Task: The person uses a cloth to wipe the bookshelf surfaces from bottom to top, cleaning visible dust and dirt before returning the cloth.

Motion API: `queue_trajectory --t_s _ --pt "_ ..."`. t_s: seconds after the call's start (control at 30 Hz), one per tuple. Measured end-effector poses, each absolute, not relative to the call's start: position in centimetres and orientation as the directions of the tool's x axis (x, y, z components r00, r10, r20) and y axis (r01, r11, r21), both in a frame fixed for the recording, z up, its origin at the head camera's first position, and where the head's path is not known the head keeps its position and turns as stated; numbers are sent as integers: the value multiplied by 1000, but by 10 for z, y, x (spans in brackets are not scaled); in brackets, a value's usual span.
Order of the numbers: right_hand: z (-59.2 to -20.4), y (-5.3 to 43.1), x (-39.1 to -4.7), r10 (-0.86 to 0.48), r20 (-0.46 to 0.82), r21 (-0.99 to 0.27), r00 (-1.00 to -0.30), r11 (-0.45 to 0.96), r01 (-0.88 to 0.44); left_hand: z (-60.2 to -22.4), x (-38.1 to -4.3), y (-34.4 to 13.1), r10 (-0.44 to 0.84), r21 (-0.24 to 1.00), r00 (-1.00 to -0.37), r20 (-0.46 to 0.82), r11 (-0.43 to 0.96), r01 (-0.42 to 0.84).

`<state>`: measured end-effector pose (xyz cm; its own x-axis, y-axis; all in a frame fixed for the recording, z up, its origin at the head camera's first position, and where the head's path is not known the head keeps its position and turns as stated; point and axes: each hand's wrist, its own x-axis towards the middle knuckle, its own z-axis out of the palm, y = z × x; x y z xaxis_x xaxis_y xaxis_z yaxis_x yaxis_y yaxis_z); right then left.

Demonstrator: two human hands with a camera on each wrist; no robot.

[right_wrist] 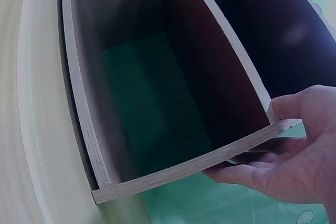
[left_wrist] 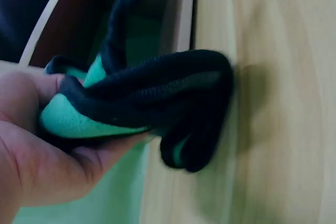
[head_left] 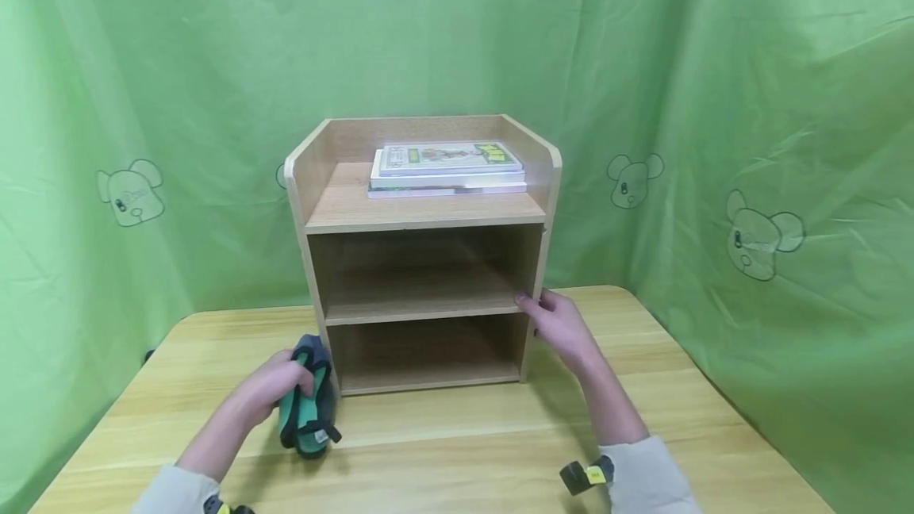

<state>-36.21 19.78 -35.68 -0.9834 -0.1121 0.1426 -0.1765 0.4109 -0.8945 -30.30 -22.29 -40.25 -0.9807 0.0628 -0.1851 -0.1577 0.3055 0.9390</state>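
My left hand (head_left: 270, 385) grips a folded green and dark-blue cloth item (head_left: 312, 427) with black edging and a small tab, beside the lower left side of a small wooden shelf (head_left: 421, 224). In the left wrist view the soft folds of this cloth item (left_wrist: 152, 95) hang over the tabletop, and its exact kind is unclear. At the shelf's right side, my right hand (head_left: 564, 330) holds the side panel. Its thumb (right_wrist: 287, 107) lies at the middle board's front edge, while the fingers (right_wrist: 241, 174) reach round the panel's outer face.
Several books (head_left: 450, 170) lie stacked on the shelf's top level. Below are two open compartments. The shelf stands on a light wooden table (head_left: 443, 450) with rounded back corners. Green printed curtains (head_left: 457, 54) hang behind and on both sides.
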Motion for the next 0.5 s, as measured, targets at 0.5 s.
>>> queue_trajectory --t_s 0.5 --pt "-358 194 -366 -129 160 -888 -979 415 -200 -352 -293 -292 -33 599 -993 113 800 42"
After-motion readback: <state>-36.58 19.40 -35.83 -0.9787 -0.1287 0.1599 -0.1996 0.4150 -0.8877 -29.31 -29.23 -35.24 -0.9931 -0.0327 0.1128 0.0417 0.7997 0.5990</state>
